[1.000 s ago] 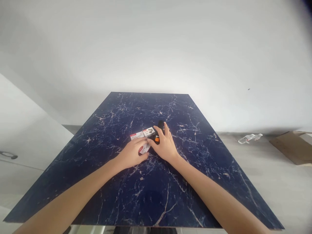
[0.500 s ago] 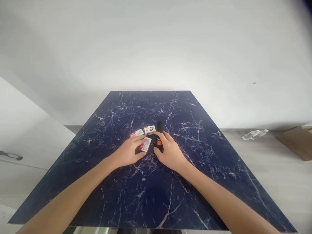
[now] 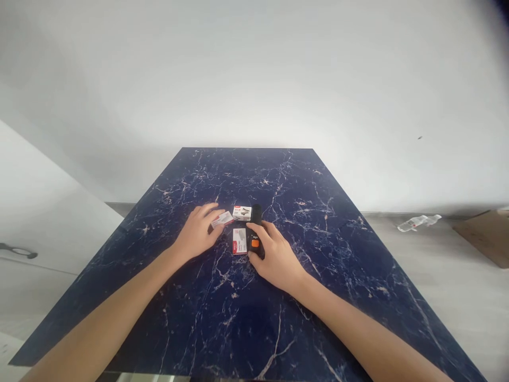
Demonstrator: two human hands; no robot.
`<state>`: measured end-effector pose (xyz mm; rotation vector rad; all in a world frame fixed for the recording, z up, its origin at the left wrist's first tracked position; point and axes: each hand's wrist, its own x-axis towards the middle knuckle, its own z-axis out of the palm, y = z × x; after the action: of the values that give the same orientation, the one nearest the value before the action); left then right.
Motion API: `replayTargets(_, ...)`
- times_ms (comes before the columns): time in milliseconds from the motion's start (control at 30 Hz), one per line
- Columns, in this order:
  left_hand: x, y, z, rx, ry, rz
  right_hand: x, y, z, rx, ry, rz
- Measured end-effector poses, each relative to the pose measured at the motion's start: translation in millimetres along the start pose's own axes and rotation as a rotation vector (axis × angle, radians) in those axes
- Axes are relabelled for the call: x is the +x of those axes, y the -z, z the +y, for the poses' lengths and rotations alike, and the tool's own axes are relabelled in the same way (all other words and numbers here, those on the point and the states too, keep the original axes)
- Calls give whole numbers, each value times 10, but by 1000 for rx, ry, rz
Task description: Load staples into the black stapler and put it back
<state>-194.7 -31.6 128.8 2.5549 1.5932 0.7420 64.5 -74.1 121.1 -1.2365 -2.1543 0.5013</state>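
My left hand [image 3: 196, 231] is curled around the left end of a small white-and-red box [image 3: 223, 219], which lies at a slant between thumb and fingers. A second white-and-red box [image 3: 239, 241] stands apart from that hand, lined up along the left side of a long black object with an orange patch [image 3: 255, 243]. My right hand [image 3: 276, 254] grips this black object from the right, its fingers covering part of it. Above the second box, a white box with a picture of black clips [image 3: 242, 213] sits against the black object's upper left side.
All of this is on a dark blue marble-patterned table [image 3: 238, 318]. A pale wall [image 3: 254, 79] rises behind it. On the floor to the right lie a clear plastic bottle [image 3: 413, 223] and a cardboard box [image 3: 485, 236]. A door handle [image 3: 18, 250] shows at far left.
My left hand has moved left, off the lower box and onto the slanted one. The lower box has turned straight beside the black object, which has shifted slightly left and nearer with my right hand.
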Motion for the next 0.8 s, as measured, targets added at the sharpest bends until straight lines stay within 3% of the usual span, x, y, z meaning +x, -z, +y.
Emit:
replayTargets(100,30,7,-86,11,-2,-61,5,14,4,-20,6,-15)
replayTargets(233,6,109,25,57,-17,-108,18,30,33,-47,46,-25)
replayTargets(500,-52,111,30,-167,-94,-238,46,59,80,-73,104,-43)
replayTargets(667,-31,126,-30,-118,-78,-218,44,53,78,-69,112,-42)
replayTargets(800,-51,168,27,-177,-48,-106,42,46,96,-74,117,-44)
